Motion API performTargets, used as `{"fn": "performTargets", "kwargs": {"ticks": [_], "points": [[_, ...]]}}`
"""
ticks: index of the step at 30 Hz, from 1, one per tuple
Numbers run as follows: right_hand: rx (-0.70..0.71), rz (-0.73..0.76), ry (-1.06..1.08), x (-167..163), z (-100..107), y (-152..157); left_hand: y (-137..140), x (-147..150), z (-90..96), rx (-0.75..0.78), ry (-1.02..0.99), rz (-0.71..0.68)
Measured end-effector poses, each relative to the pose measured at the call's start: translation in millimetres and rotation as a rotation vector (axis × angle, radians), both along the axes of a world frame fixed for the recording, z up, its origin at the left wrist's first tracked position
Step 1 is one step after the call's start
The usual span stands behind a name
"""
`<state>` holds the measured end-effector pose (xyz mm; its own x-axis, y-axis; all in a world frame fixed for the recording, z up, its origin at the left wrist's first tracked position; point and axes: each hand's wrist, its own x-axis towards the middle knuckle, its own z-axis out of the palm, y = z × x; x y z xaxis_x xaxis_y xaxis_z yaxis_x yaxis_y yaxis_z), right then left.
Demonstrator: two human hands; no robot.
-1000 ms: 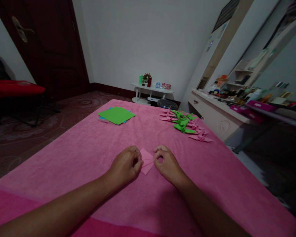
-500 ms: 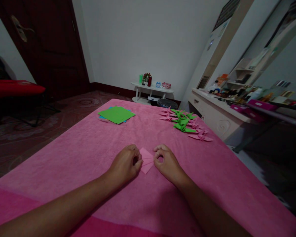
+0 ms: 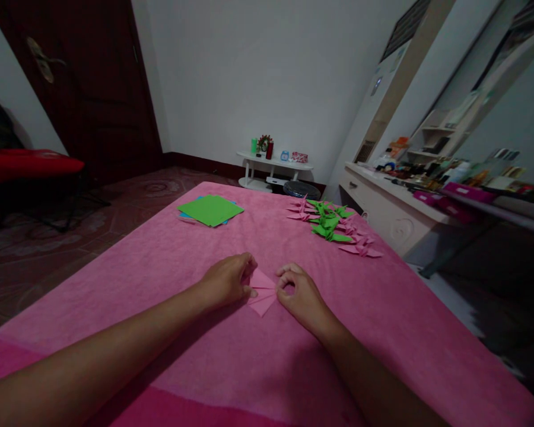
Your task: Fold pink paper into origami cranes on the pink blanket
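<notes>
A small folded sheet of pink origami paper lies on the pink cloth, with crease lines running across it. My left hand grips its left side, thumb on the near part and the fingers curled over the far part. At the right corner, my right hand pinches the paper between thumb and forefinger, its other fingers curled. The fingers partly cover both side corners of the sheet.
Square green paper tops a stack with blue sheets at the far left of the cloth. Several folded green cranes and pink cranes sit at the far right. Beyond stand a white side table and a cluttered dresser.
My left hand has shifted slightly left and its thumb and fingers have spread apart, showing more of the pink paper. My right hand keeps its pinch at the right corner.
</notes>
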<state>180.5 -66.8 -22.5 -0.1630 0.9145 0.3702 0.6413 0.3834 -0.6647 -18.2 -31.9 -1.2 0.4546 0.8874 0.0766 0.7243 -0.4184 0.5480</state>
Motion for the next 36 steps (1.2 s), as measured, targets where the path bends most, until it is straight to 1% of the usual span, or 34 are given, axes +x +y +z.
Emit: {"fn": "performTargets", "kwargs": {"ticks": [4, 6, 8, 9, 11, 13, 14, 17, 18, 20, 22, 24, 27, 31, 34, 36], "points": [[0.001, -0.013, 0.048, 4, -2, -3, 12, 5, 15.2, 0.005, 0.12, -0.069], [-0.01, -0.015, 0.08, 5, -5, -4, 12, 7, 19.8, -0.003, 0.163, -0.095], [-0.024, 0.0, 0.115, 5, -6, -3, 8, 7, 20.4, -0.026, 0.15, -0.101], [-0.032, 0.01, 0.13, 5, -7, -3, 5, 7, 19.1, -0.036, 0.11, -0.096], [-0.054, 0.033, 0.148, 4, -7, -3, 0, 7, 13.9, -0.071, -0.031, -0.088], [-0.08, 0.041, 0.156, 2, -6, -4, -3, 8, 7.7, -0.128, -0.225, -0.089], [-0.091, 0.032, 0.163, 2, -5, -4, -3, 9, 5.1, -0.154, -0.334, -0.069], [-0.144, -0.014, 0.24, -3, 0, -8, -1, 17, 2.8, -0.26, -0.662, 0.068], [-0.178, -0.008, 0.292, -5, 2, -9, 1, 20, 4.1, -0.304, -0.761, 0.116], [-0.257, 0.047, 0.424, -7, 8, -12, 2, 27, 8.5, -0.362, -0.909, 0.179], [-0.31, 0.122, 0.551, -7, 12, -14, 2, 33, 13.3, -0.385, -0.964, 0.179], [-0.314, 0.144, 0.627, -3, 13, -13, 1, 37, 16.1, -0.416, -0.966, 0.141], [-0.288, 0.096, 0.664, 4, 10, -9, -3, 39, 14.0, -0.511, -1.032, 0.097], [-0.251, 0.005, 0.698, 9, 3, -7, -11, 40, 2.9, -0.646, -1.167, 0.069], [-0.233, -0.051, 0.712, 8, 2, -8, -19, 41, -4.4, -0.752, -1.19, 0.041], [-0.239, -0.047, 0.731, 8, 2, -9, -23, 42, -7.0, -0.779, -1.198, 0.034]]}}
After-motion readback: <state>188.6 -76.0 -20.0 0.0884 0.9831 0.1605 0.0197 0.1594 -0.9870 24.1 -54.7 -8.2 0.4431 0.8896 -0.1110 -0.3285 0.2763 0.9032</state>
